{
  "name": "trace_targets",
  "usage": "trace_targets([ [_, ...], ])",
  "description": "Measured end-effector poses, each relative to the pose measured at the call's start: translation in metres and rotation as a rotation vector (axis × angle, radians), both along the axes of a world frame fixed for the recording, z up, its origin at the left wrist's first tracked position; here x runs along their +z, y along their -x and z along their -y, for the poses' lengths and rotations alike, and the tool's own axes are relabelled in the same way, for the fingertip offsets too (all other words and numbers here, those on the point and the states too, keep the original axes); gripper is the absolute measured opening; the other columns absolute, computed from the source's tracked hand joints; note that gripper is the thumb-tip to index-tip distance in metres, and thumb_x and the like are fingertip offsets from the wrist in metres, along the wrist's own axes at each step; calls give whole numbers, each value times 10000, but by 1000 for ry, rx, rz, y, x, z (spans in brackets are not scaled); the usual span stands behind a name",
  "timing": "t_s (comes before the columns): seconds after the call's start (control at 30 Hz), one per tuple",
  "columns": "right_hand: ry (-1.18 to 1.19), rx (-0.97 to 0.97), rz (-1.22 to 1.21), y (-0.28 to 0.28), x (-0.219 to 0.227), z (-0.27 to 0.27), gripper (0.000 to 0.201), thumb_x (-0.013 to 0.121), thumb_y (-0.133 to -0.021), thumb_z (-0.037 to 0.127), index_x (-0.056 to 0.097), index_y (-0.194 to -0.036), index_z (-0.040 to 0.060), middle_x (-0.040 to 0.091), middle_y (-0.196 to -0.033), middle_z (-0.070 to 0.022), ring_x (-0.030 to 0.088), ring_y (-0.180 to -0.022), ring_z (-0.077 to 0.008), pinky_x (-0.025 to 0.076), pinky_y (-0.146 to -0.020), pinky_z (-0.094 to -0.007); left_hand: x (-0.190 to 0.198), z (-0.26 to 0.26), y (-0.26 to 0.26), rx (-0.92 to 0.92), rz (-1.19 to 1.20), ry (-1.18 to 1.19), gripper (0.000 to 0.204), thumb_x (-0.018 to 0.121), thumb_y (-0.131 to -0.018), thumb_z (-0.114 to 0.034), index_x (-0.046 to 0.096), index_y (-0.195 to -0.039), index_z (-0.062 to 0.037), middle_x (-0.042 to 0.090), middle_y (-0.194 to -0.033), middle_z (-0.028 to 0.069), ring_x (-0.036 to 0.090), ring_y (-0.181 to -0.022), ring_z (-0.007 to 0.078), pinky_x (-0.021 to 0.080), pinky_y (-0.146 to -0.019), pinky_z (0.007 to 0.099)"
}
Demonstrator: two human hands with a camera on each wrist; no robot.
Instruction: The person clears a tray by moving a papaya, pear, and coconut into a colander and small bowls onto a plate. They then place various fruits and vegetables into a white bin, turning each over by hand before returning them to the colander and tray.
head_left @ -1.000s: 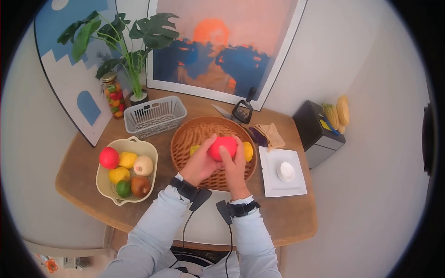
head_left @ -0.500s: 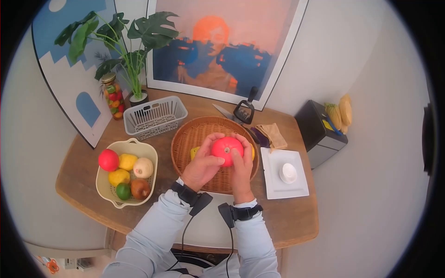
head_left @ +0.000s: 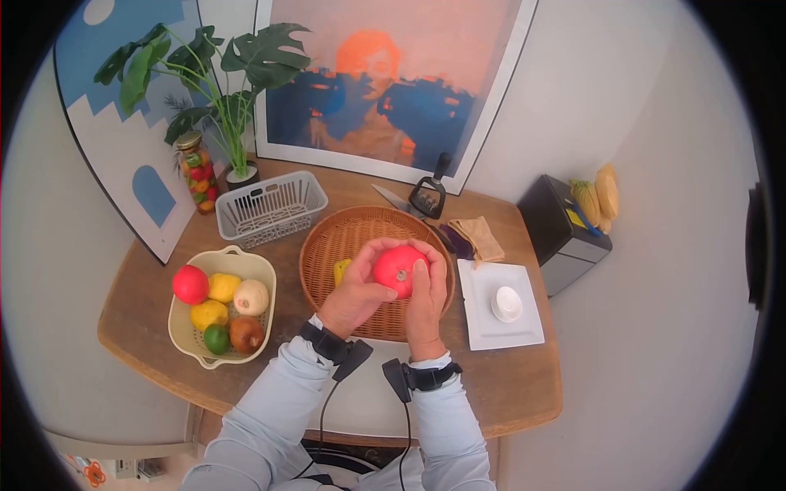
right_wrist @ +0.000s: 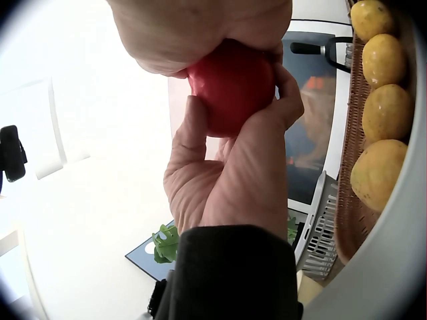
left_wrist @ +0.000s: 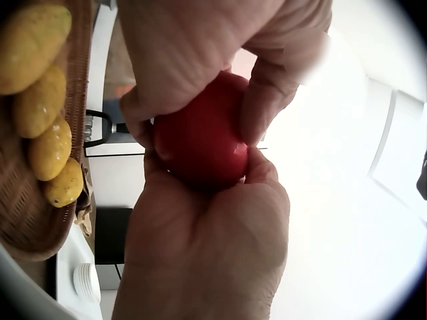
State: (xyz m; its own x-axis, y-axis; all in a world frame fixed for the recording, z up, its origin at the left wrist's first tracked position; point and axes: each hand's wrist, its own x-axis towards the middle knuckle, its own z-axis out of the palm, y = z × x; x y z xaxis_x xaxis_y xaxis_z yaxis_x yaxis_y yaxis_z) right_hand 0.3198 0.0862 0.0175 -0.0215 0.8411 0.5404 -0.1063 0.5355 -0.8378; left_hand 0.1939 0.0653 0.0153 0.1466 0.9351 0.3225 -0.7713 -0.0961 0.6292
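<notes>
Left hand and right hand both grasped a round, glossy red fruit, fingers curled about its sides. Fruit was held up above the round brown wicker basket on the brown wooden table; oval yellow fruits lay in the basket. Judged risk: smooth skin could slip if either grip loosened, dropping it onto those below and bruising both; squeezing too hard might dent it.

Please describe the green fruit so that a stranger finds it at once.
On the wooden table, left of the wicker basket, is a cream basket. The green fruit lies inside, beside the brown one, and is the only green piece there.
</notes>
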Motion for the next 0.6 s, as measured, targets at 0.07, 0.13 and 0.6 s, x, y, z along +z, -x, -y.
trace_targets([
  [0.07,-2,33,-10,1,8,6,326,575,-974,120,530,-1273,-3,588,-1240,-134,555,-1148,-222,447,-1000,-340,1,1,2,-12,19,14,723,659,-696,159,446,-1343,-83,479,-1361,74,477,-1302,228,445,-1080,353],
  [0.13,-43,9,27,2,13,10,360,598,-949,104,523,-1285,-1,587,-1241,-135,554,-1147,-223,447,-1001,-341,1,2,3,-18,4,17,729,648,-690,166,445,-1345,-82,472,-1375,75,467,-1312,233,431,-1091,351],
  [0.6,-174,-2,72,-2,24,21,473,624,-868,22,498,-1324,5,529,-1320,-161,519,-1215,-271,425,-1044,-380,23,14,3,21,-97,-79,726,622,-660,154,447,-1318,-97,431,-1427,96,430,-1348,247,398,-1109,362],
])
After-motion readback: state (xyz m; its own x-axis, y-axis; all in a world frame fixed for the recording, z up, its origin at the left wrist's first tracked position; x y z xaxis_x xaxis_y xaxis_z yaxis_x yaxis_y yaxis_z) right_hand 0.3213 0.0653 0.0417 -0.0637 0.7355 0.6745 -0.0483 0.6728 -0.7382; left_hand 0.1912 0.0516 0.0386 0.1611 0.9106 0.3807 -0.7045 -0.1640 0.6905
